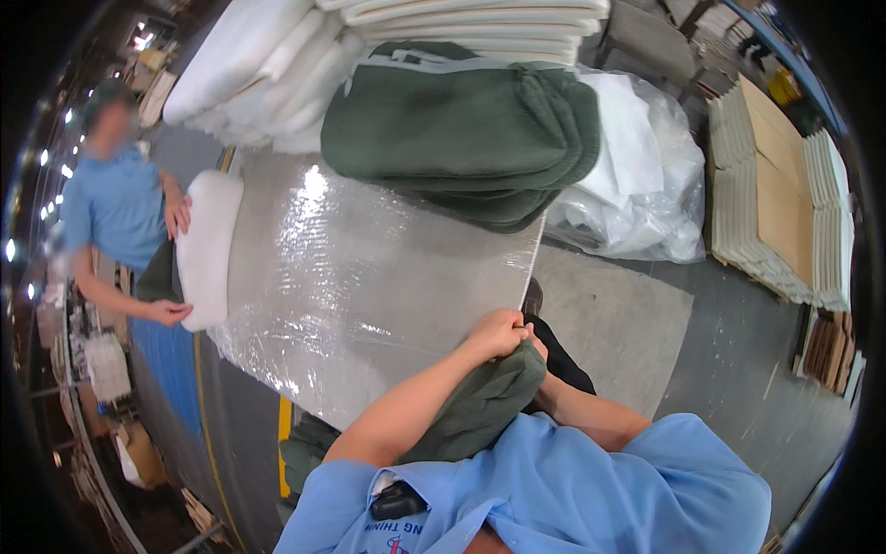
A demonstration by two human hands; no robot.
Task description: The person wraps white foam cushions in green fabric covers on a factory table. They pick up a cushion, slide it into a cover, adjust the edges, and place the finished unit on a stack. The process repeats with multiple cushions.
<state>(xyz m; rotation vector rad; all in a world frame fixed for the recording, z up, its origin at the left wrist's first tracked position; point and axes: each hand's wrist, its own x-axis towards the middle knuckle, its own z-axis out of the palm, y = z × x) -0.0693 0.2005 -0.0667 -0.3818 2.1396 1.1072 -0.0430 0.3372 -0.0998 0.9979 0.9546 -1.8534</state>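
My left hand (496, 334) and my right hand (537, 346) are close together in front of me, at the near right edge of the plastic-wrapped table (369, 268). Both are closed on the gathered edge of a dark green fabric piece (494, 392). Its bulk hangs down against my body, partly hidden by my left forearm. Toward the far side of the table lies a pile of folded dark green fabric covers (452, 125) with white strips along the back edge.
White padding stacks (254, 74) stand behind the covers. Clear plastic bags (646, 203) with white material sit right of the table, and stacked boards (761, 194) stand farther right. A co-worker (120, 212) at the left edge holds a white pad (210, 249) and green fabric.
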